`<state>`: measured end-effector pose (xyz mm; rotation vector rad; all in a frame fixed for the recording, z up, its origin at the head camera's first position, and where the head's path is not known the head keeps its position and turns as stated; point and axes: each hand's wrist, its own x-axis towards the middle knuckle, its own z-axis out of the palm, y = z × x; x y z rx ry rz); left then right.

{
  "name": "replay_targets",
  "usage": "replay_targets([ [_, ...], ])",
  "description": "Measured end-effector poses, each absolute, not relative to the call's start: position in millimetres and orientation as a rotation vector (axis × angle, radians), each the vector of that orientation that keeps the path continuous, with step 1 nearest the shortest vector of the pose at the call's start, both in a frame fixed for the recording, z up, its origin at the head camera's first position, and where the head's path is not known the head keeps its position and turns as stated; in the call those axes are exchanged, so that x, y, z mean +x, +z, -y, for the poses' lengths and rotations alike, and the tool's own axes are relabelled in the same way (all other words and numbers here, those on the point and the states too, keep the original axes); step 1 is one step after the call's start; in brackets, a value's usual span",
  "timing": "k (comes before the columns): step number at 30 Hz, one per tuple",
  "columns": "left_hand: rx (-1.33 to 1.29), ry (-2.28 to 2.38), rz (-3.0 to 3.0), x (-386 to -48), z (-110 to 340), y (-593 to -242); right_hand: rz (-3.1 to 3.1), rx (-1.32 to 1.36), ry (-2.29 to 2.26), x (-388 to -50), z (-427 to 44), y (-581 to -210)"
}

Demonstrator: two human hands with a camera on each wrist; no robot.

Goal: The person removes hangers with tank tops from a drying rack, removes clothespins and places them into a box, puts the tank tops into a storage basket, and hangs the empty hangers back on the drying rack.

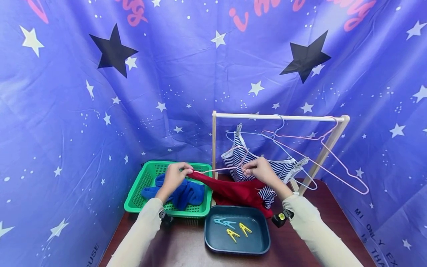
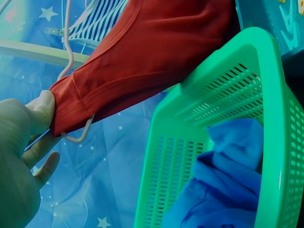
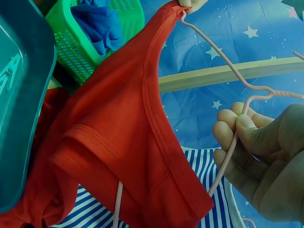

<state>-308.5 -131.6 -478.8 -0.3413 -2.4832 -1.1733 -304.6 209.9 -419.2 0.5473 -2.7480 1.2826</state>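
Note:
A red sleeveless top (image 1: 233, 189) hangs on a pink wire hanger (image 1: 220, 170) in front of the rack. My left hand (image 1: 175, 176) pinches one strap end, where the hanger's tip passes through, as the left wrist view shows. My right hand (image 1: 261, 170) pinches the hanger's other arm between thumb and fingers, below the hook's neck. In the right wrist view the second strap lies over that arm, and a length of hanger wire (image 3: 118, 204) comes out under the cloth. The lower part of the top bunches down behind the dark tray.
A rack (image 1: 247, 116) carries a blue hanger with a striped top (image 1: 283, 168) clipped on, and an unused pink hanger (image 1: 343, 165). A green basket (image 1: 133, 202) holds blue cloth (image 1: 186, 193). Several blue and yellow clothespins lie in a dark tray (image 1: 237, 250) on the table.

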Motion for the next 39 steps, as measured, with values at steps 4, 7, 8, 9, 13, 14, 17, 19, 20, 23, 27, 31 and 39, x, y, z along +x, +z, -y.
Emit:
replay_targets([
  [4,-0.304,-1.187,2.493,-307,135,-480,2.741,0.556,1.296,-305,-211,-420],
  [7,-0.285,-1.196,2.494,-307,137,-481,2.738,0.555,1.314,-304,-211,-420],
  [8,-0.282,-1.199,2.492,-307,138,-482,2.738,0.554,1.319,-304,-211,-420],
  [9,-0.28,-1.199,2.49,-306,138,-483,2.738,0.551,1.329,-304,-211,-420],
  [13,-0.259,-1.206,2.492,-307,140,-485,2.739,0.547,1.335,-304,-211,-420],
  [14,-0.254,-1.208,2.493,-307,140,-486,2.739,0.547,1.333,-304,-212,-420],
  [17,-0.235,-1.217,2.497,-307,141,-487,2.743,0.544,1.325,-304,-212,-421],
  [19,-0.229,-1.218,2.496,-306,141,-488,2.747,0.523,1.33,-304,-212,-420],
  [20,-0.225,-1.219,2.496,-306,141,-489,2.75,0.515,1.331,-304,-212,-420],
  [23,-0.219,-1.227,2.496,-305,142,-490,2.756,0.5,1.32,-303,-213,-419],
  [27,-0.208,-1.251,2.496,-304,143,-492,2.761,0.493,1.293,-302,-213,-418],
  [31,-0.205,-1.246,2.494,-303,143,-493,2.761,0.474,1.278,-302,-214,-419],
  [39,-0.2,-1.242,2.481,-303,142,-495,2.755,0.443,1.297,-303,-215,-419],
])
